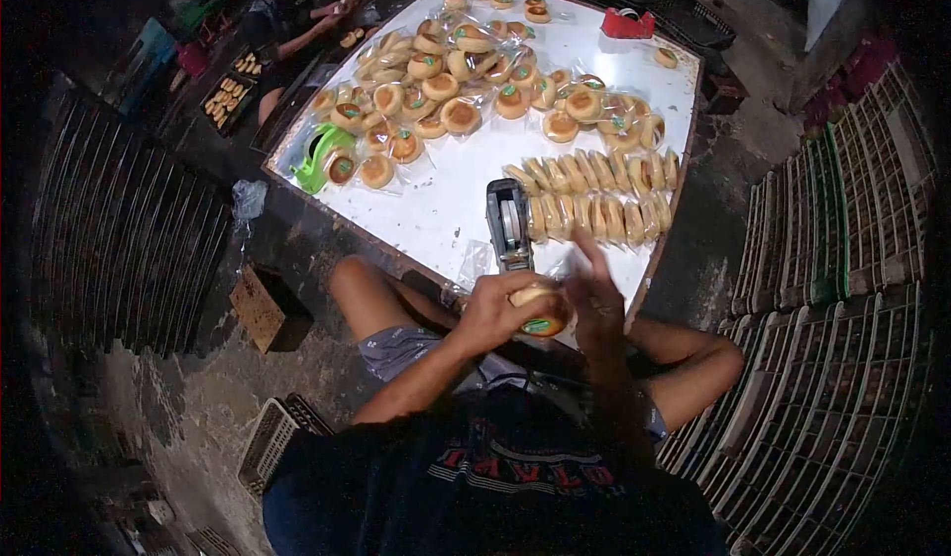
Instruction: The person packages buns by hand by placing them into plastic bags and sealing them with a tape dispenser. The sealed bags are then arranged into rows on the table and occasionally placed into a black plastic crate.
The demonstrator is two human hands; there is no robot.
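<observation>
My left hand [492,310] grips a bun [541,311] (wrapped), my right hand [594,294] open, touching it, near the tape dispenser [508,223]

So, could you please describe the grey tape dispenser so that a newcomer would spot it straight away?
Find the white table. At its near edge, just beyond the left hand, stands the grey tape dispenser, left of the neat rows of buns. Unlike the green dispenser, it is grey and upright.
</observation>
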